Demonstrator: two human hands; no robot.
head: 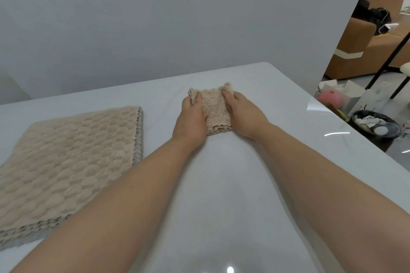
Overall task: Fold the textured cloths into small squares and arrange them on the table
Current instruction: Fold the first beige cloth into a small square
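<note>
A small folded beige textured cloth (214,109) lies on the white table (233,184) near its far middle. My left hand (192,118) grips the cloth's left side, with the fingers curled over its edge. On the cloth's right side rests my right hand (243,113), thumb on top near the far corner. Both forearms stretch across the table toward it. A stack of unfolded beige and grey textured cloths (66,162) lies flat at the left of the table.
A grey wall stands right behind the table's far edge. Past the table's right edge, on the floor, are a black bin (375,127) with rubbish, a brown sofa (368,46) and a black table leg (388,57).
</note>
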